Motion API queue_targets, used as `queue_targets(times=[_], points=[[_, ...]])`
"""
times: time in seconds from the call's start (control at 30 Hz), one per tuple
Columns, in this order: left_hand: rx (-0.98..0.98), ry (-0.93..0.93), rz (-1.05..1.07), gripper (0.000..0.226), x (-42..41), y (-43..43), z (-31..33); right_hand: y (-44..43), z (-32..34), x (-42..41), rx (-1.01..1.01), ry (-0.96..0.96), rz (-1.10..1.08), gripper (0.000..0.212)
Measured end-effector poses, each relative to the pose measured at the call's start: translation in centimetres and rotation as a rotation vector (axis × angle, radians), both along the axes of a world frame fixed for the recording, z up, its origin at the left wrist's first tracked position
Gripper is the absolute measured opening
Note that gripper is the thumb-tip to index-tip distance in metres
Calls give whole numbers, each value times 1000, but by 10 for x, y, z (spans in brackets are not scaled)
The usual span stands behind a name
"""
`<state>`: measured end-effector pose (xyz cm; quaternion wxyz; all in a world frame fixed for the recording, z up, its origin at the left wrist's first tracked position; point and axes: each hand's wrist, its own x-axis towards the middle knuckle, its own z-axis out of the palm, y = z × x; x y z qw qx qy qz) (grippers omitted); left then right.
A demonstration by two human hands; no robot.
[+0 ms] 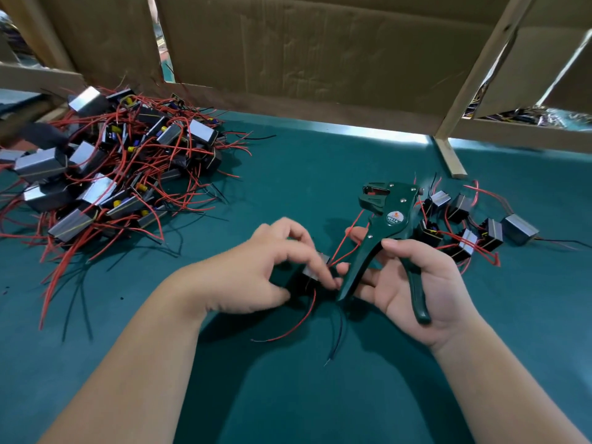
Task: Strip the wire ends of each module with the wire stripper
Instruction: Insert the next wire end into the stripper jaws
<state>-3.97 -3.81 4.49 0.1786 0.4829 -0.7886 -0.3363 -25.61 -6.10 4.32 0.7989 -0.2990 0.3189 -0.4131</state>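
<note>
Wire stripper (392,216) is resting just right of the module (312,270), the right hand (448,290) curling around its handles, while the left hand (256,274) is pinching that module.

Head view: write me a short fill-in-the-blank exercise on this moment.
The right hand grips the wire stripper by its ____. The left hand holds one module, whose ____ wires run toward the stripper. The bigger pile of modules lies to the person's ____.
Missing: handles; red; left.
</note>
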Motion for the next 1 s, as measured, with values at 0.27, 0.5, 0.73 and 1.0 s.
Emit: queue_targets(times=[0.27, 0.5, 0.73, 1.0], points=[[-320, -187, 25, 24, -25, 0, -11, -1, 0, -3, 44, -31, 8, 61], [-396, -224, 52, 21, -27, -3, -12, -5, 3, -7, 90, -34, 5, 57], [-686, -225, 380, 11, -9, -7, -12, -5, 7, -17, 17, -37, -68, 66], [-166, 802, 436, 29, -12, -10, -8, -2, 10, -20, -39, -88, -59, 73]])
